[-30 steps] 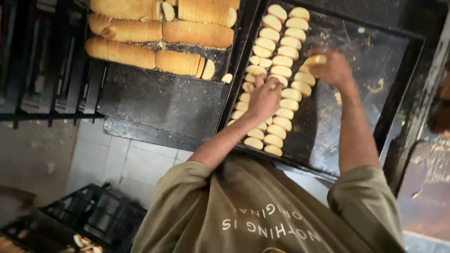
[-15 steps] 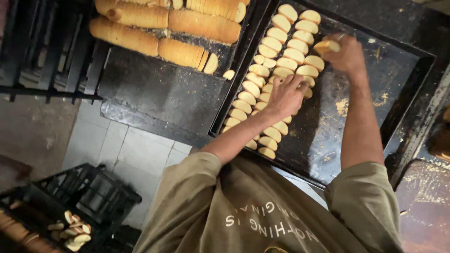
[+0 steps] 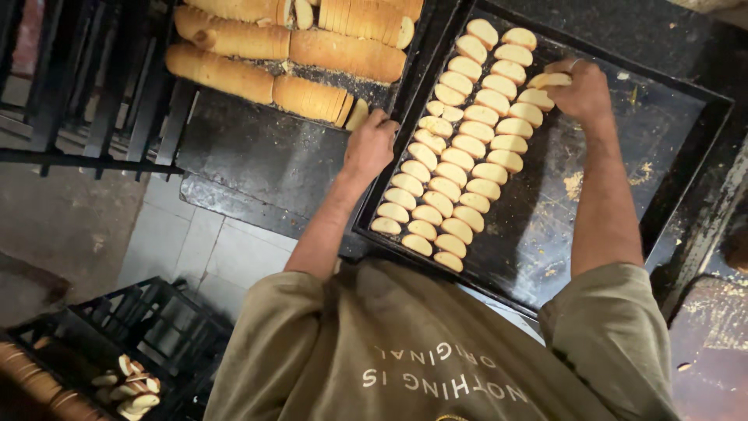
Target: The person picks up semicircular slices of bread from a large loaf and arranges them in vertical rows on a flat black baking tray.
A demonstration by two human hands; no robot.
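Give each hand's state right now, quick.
Left hand: curled at the black metal baking tray's edge; grip unclear.
Right hand: closed on a pale oval bread slice.

Matt, crumb-dusted dark metal tray [image 3: 670, 117]; rough-crusted bread slices [image 3: 467, 144].

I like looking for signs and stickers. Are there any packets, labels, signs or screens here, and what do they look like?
Packets, stuck-on labels, signs, screens: none in view.
Print on clothing: pale block letters in two curved rows on the back of the person's olive shirt, bottom middle, seen upside down.
Dark baking tray with bread slices, upper right: plain metal, no label.
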